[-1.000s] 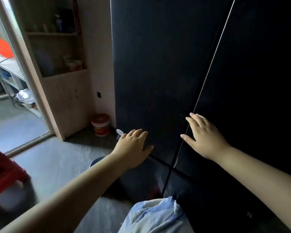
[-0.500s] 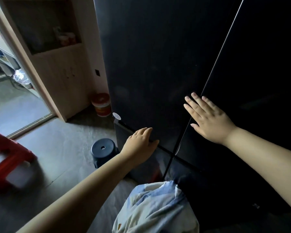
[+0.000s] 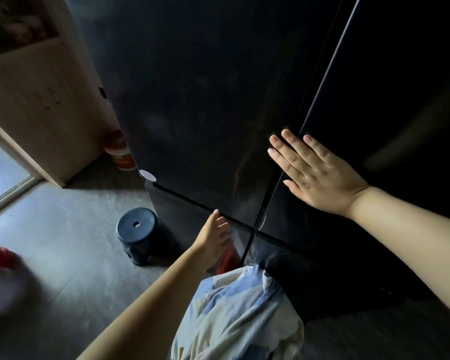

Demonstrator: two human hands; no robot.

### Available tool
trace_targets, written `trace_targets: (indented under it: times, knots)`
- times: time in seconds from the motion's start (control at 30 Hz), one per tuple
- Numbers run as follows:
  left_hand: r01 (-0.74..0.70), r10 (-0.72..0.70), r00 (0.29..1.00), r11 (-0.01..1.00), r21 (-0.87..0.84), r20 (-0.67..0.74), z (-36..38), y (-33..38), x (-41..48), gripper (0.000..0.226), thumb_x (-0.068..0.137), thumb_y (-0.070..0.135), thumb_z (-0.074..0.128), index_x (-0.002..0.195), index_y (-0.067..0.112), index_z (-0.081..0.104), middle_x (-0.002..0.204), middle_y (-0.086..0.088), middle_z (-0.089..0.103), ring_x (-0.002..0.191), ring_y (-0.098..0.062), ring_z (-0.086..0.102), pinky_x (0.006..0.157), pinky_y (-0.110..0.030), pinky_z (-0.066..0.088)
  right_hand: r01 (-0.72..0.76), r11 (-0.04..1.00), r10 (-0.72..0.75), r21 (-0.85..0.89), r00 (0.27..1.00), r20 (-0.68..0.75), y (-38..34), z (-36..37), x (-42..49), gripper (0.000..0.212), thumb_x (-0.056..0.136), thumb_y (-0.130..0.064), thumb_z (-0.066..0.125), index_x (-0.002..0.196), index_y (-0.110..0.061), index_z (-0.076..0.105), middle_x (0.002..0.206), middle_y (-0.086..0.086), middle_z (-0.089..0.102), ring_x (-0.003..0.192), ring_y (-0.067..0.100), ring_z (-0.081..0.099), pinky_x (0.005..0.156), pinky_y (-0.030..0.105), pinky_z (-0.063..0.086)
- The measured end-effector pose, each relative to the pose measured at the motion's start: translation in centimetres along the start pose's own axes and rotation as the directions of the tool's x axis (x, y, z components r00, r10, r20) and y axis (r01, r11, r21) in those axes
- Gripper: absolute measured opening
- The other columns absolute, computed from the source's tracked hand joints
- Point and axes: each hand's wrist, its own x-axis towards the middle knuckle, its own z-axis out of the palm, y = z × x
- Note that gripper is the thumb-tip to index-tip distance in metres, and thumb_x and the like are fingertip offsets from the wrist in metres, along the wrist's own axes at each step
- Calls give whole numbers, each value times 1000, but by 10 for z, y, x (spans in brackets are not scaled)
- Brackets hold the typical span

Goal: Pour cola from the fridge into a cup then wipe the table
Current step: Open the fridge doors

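the fridge (image 3: 244,61) is shut, so the cola, likely inside, is out of sight; the step in hand is opening it. the right hand (image 3: 316,174) lies flat, fingers straight, on the right door (image 3: 390,100) by the middle seam, while the left hand (image 3: 213,236) reaches low, fingers curled at the gap under the left door (image 3: 192,139), grip on its edge not clear. next, those fingers must hook that edge and pull outward.
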Motion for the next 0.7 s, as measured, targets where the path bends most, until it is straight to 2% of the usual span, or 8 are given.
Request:
trace_targets:
  times: [0.07, 0.1, 0.17, 0.23, 0.47, 0.7]
  knots:
    - [62, -66, 998, 968, -243, -8, -1, -4, 17, 58, 99, 48, 29, 139, 7, 40, 130, -15, 51, 128, -32, 45, 102, -40, 34, 11, 1000, -11, 1, 1000, -10, 0, 1, 0, 65, 98, -44, 21, 148, -2, 14, 156, 16, 15, 143, 31, 17, 115, 44, 18]
    - [74, -85, 996, 937, -341, -19, -1, -6, 25, 59, 100, 48, 28, 139, 6, 40, 130, -15, 52, 126, -31, 47, 101, -39, 35, 17, 1000, -17, 1, 1000, -11, 0, 1, 0, 65, 98, -44, 21, 148, -2, 15, 156, 15, 16, 143, 31, 18, 114, 44, 19]
    - [79, -103, 994, 875, -477, -26, 0, -10, 37, 65, 100, 49, 24, 145, 3, 31, 146, -17, 40, 135, -31, 38, 110, -39, 28, 20, 1000, -20, -6, 1000, -11, 0, 1, 1, 65, 98, -44, 21, 148, -3, 15, 156, 15, 16, 142, 30, 19, 114, 44, 19]
    - [73, -103, 994, 830, -552, -24, 1, -13, 48, 67, 100, 50, 21, 148, 3, 24, 154, -17, 27, 141, -31, 29, 114, -40, 21, 17, 1000, -17, -5, 1000, -12, 0, 1, 1, 65, 99, -44, 22, 148, -3, 15, 156, 15, 17, 142, 30, 18, 114, 43, 19]
    - [27, -78, 996, 763, -646, -50, 13, -9, 67, 71, 99, 54, 17, 150, 5, 20, 157, -16, 19, 145, -31, 19, 117, -40, 15, 8, 1000, -7, 10, 1000, -13, 0, 1, 2, 65, 98, -43, 25, 148, -2, 16, 156, 15, 18, 142, 30, 19, 114, 42, 19]
    - [24, -85, 995, 745, -667, -60, 14, -12, 71, 72, 99, 55, 17, 143, 1, 35, 153, -19, 29, 143, -32, 26, 117, -40, 17, 17, 1000, -17, -21, 1000, -14, 1, 2, 0, 66, 99, -45, 23, 148, -2, 15, 156, 15, 17, 142, 30, 19, 115, 42, 19]
